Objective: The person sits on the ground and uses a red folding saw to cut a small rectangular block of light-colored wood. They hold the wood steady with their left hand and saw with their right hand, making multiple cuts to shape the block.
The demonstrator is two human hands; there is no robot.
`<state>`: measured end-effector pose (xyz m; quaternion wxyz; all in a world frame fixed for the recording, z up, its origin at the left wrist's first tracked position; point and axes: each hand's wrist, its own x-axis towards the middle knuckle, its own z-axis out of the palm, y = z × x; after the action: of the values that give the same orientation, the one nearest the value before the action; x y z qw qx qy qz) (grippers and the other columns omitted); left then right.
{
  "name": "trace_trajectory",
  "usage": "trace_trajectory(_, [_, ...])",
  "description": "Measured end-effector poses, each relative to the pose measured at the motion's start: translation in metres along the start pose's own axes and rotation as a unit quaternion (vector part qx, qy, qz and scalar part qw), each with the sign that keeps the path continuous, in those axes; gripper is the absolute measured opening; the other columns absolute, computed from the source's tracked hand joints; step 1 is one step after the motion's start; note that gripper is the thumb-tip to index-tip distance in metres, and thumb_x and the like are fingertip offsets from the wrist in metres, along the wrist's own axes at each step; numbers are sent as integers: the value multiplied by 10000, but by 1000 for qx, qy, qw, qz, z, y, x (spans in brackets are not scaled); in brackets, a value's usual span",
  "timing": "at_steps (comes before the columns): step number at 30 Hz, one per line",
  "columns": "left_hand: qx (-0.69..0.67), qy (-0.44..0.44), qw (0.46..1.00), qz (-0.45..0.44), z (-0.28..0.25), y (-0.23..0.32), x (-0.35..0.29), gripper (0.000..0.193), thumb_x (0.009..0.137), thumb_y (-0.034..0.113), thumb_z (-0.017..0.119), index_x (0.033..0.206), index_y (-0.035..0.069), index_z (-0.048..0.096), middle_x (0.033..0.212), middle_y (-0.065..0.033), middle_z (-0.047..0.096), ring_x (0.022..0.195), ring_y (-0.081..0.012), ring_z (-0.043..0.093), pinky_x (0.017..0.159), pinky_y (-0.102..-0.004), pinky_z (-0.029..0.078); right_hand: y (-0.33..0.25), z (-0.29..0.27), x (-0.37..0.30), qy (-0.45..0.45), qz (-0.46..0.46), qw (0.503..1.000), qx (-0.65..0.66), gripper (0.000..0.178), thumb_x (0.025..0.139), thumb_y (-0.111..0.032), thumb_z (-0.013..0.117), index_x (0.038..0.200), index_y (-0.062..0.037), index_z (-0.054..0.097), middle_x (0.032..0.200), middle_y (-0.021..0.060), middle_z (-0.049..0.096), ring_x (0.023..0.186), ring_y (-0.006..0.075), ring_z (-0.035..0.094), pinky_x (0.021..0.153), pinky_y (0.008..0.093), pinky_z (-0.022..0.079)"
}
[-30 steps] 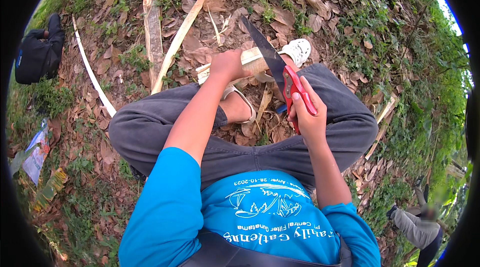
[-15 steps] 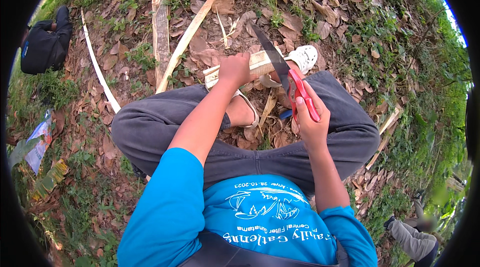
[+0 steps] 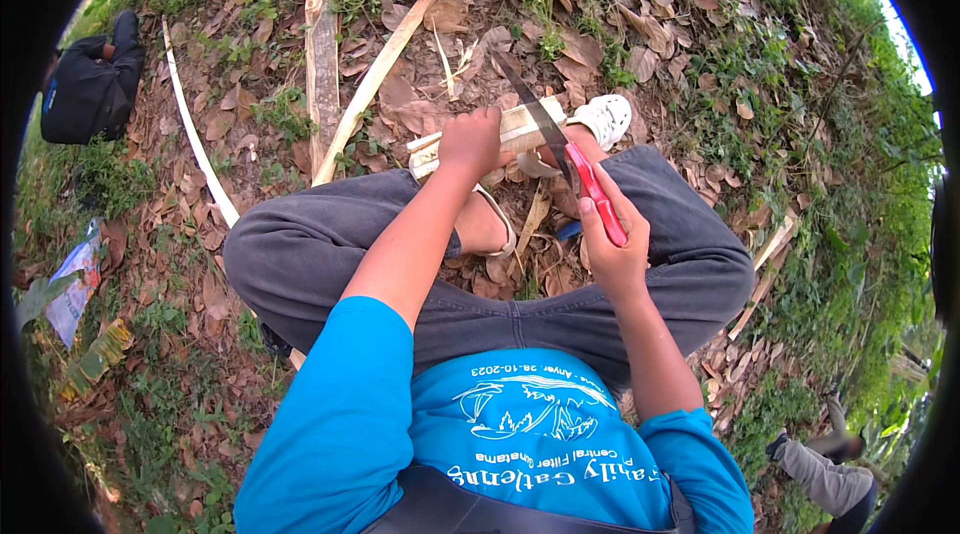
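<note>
My left hand is closed around a short pale piece of wood, which lies crosswise above my feet. With my right hand I grip the red handle of a handsaw. Its dark blade slants up and to the left across the wood, right of my left hand. The depth of any cut is too small to make out. White clogs are on my feet, one beside the wood's right end. A small blue object shows partly between my legs.
Beyond my left knee lie a bark-covered log, a peeled stick and a thin pale strip. A black bag and a plastic bag are at far left. Split wood lies at right. Another person is at lower right.
The saw has shifted slightly down and to the left, with my right hand a little lower. My left hand and the wood have stayed in place.
</note>
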<state>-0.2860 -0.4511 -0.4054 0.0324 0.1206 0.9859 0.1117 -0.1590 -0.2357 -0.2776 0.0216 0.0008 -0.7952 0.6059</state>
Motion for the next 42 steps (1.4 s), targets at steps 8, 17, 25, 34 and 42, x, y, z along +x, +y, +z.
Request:
trace_trajectory(8, [-15,-47,999,-16,-3,-4,5,715,715,536,878,1184,66,611,1098,-139,722,999,-344,730,852,-456,592,-6,0,-3,-65,-15,996,-65,475,997,-53,640,1466,-16,572,1364,197,680,1292,225,632,1079,341,456])
trace_trajectory(17, [-25,-109,993,-36,-13,-8,12,735,749,552,855,1245,70,607,1174,-133,724,1067,-337,725,890,-453,592,-14,-6,15,-79,24,994,-75,470,986,-22,646,1453,-20,589,1337,154,698,1242,167,639,1042,291,469])
trace_trajectory(25, [-39,-107,993,-29,-5,-12,13,741,735,567,862,1237,80,616,1198,-118,724,1070,-329,726,888,-448,598,16,-3,3,-36,26,997,-62,429,1001,-33,633,1425,19,601,1336,153,694,1249,182,629,1072,311,454])
trace_trajectory(34, [-37,-120,992,-31,-16,-9,15,703,752,515,872,1241,74,625,1198,-120,727,1059,-313,734,879,-425,606,7,-6,6,-54,22,996,-65,424,1006,-52,637,1424,15,604,1332,149,696,1232,171,632,1065,309,460])
trace_trajectory(42, [-35,-115,992,-32,-10,-10,17,737,765,563,840,1282,90,613,1222,-118,715,1094,-331,717,898,-451,603,9,-5,2,-45,19,997,-56,426,1005,-45,635,1428,3,606,1332,139,696,1226,165,632,1059,305,463])
